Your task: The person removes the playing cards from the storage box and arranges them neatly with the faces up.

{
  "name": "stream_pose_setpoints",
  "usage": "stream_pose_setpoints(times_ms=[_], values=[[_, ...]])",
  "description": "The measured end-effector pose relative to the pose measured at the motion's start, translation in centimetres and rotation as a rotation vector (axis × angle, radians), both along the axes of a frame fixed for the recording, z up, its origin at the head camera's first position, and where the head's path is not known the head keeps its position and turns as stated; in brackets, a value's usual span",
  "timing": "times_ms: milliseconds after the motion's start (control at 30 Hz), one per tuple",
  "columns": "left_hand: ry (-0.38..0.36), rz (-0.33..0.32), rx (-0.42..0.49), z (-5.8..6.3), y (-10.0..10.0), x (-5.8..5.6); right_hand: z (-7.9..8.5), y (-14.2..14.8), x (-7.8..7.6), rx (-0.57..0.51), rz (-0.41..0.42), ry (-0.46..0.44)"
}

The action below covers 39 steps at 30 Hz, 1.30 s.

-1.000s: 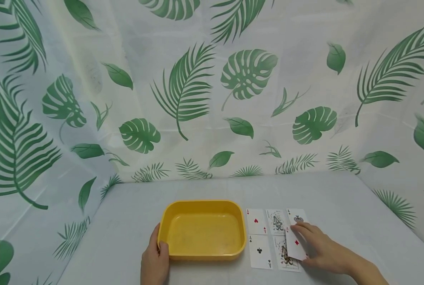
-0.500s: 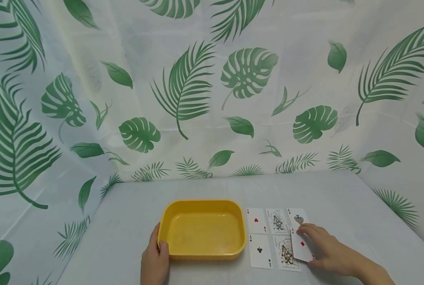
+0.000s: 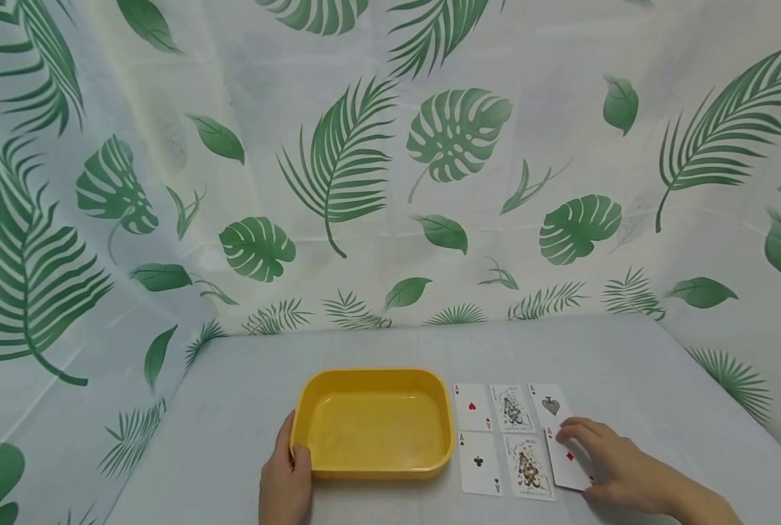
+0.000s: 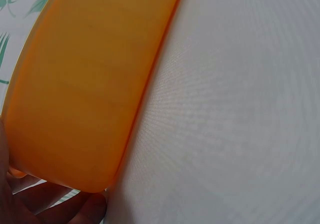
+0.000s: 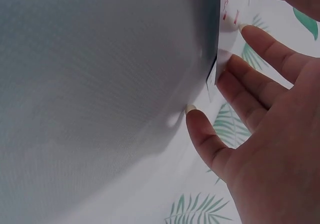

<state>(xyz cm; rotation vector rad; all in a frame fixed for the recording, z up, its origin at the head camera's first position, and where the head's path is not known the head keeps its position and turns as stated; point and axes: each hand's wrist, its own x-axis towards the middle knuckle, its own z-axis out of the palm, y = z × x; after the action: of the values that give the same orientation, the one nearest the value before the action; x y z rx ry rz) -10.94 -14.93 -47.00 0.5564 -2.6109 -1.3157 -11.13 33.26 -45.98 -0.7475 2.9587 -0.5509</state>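
Note:
My left hand point(image 3: 286, 477) grips the near left corner of a yellow plastic tray point(image 3: 373, 472), thumb over the rim. The left wrist view shows the tray's outer wall point(image 4: 90, 83) with fingers at its corner. My right hand point(image 3: 626, 470) holds the ace of diamonds point(image 3: 566, 470) by its edges, low over the table at the right end of the front card row. The card's near edge point(image 5: 225, 43) shows against the fingers in the right wrist view. Left of it lie a coloured joker point(image 3: 529, 467) and the ace of clubs point(image 3: 479, 463).
Behind these lie the ace of hearts point(image 3: 472, 408), a grey joker point(image 3: 511, 408) and the ace of spades point(image 3: 548, 401), face up. The pale tabletop point(image 3: 232, 408) is enclosed by white leaf-printed sheeting point(image 3: 364, 277).
My right hand has carried the ace of diamonds rightward and slightly nearer, off the coloured joker, which now shows fully. My left hand and the tray have stayed put.

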Motion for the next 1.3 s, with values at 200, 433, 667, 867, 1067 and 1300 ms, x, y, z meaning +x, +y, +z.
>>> stream_pose_setpoints(times_ms=[200,433,667,867,1067,1300], values=[[0.0,0.003,-0.002,0.01,0.0,0.03,0.23,-0.06,0.11,-0.02,-0.028,-0.061],[0.002,0.002,0.006,-0.05,0.06,0.08,0.36,-0.27,0.07,0.001,-0.052,-0.105],[0.006,-0.001,0.007,0.07,0.04,0.05,0.68,-0.13,0.37,0.017,-0.028,-0.1],[0.021,-0.011,0.009,0.04,-0.06,0.03,0.83,-0.06,0.39,0.028,-0.032,-0.125],[0.047,-0.02,0.006,-0.06,-0.04,0.11,0.78,-0.03,0.45,0.043,-0.015,-0.096],[0.051,-0.019,-0.002,-0.06,0.07,0.23,0.91,-0.14,0.5,0.044,-0.011,-0.113]])
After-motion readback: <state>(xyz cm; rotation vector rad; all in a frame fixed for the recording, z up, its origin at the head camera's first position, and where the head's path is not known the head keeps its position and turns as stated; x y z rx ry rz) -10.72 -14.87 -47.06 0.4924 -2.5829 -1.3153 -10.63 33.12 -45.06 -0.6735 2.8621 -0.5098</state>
